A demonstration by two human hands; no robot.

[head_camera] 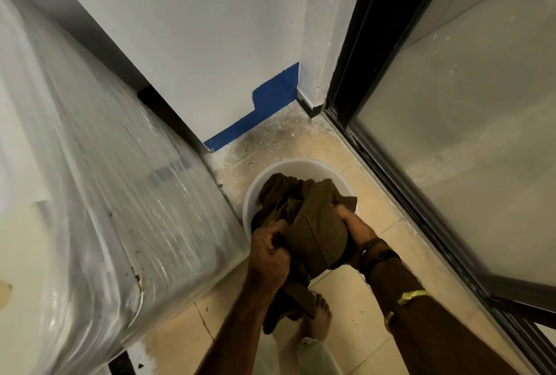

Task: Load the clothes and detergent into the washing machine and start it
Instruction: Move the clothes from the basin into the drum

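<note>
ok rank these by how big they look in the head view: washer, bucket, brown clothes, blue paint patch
1. washer
2. brown clothes and bucket, about alike; clothes hide part of it
3. blue paint patch

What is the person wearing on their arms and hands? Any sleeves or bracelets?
No sleeves or gloves show: both arms are bare. The left hand and its arm wear nothing. Behind the right hand, the wrist has a dark band with a small pale stud, and higher up the forearm sits a shiny gold bangle.
</note>
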